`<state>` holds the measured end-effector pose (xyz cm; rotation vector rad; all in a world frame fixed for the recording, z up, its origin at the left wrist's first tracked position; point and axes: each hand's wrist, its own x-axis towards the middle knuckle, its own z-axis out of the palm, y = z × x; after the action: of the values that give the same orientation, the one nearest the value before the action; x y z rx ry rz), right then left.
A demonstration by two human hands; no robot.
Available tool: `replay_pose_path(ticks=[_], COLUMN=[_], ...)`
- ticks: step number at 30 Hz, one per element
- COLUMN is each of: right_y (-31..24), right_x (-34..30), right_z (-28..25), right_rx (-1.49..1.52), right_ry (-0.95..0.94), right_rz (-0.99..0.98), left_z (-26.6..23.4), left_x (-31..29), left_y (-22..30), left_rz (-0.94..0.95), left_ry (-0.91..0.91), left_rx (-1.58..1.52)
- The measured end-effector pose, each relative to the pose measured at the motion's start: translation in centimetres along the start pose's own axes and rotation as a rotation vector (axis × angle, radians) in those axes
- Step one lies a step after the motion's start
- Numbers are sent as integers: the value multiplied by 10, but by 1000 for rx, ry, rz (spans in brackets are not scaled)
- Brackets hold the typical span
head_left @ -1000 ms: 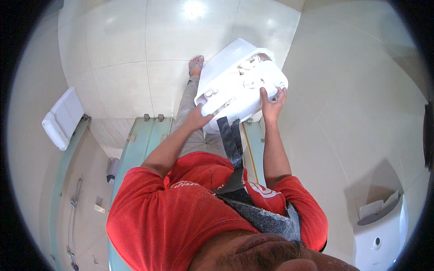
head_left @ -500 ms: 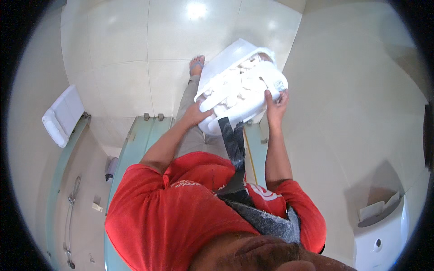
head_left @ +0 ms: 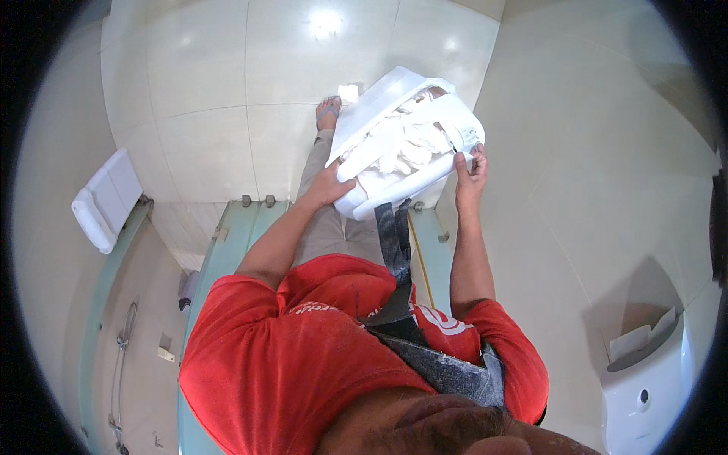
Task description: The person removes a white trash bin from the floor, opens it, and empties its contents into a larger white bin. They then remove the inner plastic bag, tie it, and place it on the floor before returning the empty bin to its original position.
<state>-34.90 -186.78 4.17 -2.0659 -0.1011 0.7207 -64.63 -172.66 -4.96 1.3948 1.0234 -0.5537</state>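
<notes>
White bin (head_left: 377,100) upper centre of frame, tilted, open side showing. Dispenser (head_left: 644,409) on wall, lower right. Crumpled paper (head_left: 413,144) fills the bin. Left hand (head_left: 331,186): fingers clamped on bin's lower-left edge. Right hand (head_left: 472,176): fingers clamped on its right end. Pale scrap (head_left: 348,93) beside foot (head_left: 328,112).

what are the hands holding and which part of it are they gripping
A white plastic bin with crumpled white material inside: the left hand grips its edge at the left end, the right hand its edge at the right end.
</notes>
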Motion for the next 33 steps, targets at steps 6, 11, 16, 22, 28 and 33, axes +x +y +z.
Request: replay_pose_path(ticks=[6,11,16,22,28,33], right_y=[28,-7,-19,-14,13,8], right_x=[16,0,-2,0,1,-4], right_z=[-13,-5,-1,-3,-30,-40], right_rx=[-246,-276,-182,-277,-20,10], right_ry=[48,7,-62,-20,-101,-90], right_rz=[102,44,56,23,64,217], left_z=[23,17,7,-9,-7,-14], left_x=[5,-6,-7,-14,-10,-8], left_y=[-6,-6,-20,-2,-9,-3], left_rz=[-12,-83,-30,9,61,77], left_ry=[-68,-47,21,105,113,37], left_rx=[47,22,-15,-14,-80,-61])
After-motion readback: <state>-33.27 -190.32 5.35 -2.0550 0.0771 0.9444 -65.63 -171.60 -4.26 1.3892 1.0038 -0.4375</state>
